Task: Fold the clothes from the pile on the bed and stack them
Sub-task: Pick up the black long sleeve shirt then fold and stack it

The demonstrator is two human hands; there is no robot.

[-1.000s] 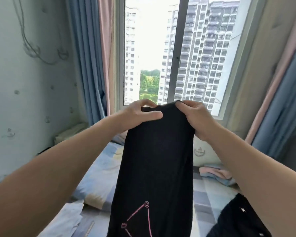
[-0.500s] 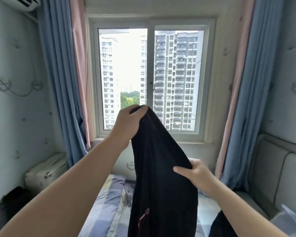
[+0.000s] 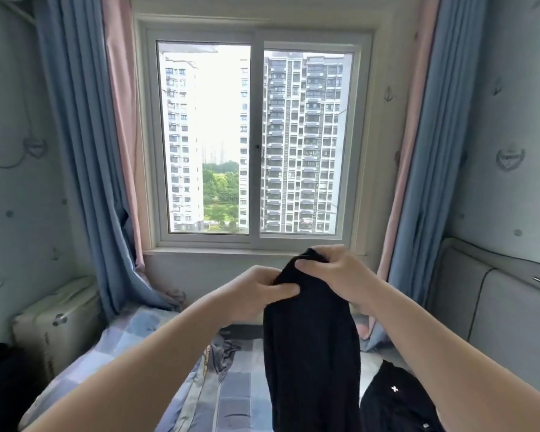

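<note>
The left hand (image 3: 262, 291) pinched the top edge of a black garment (image 3: 312, 353), thumb lying across the front of the cloth. The right hand (image 3: 334, 272) gripped the same edge just beside it, fingers curled over the bunched fabric. Both hands held it up in the air so the rest hung straight down over the bed (image 3: 131, 335) (probably to let its own weight pull it flat before folding). The bed had a blue and grey checked cover. A second dark garment with small white marks (image 3: 396, 400) lay at the lower right, near the hanging cloth. A crumpled grey piece (image 3: 221, 353) lay further up the cover. Beyond the bed, a window (image 3: 250, 141) showed tower blocks, framed by blue and pink curtains (image 3: 75, 151). A pale suitcase (image 3: 59, 325) stood by the left wall.
</note>
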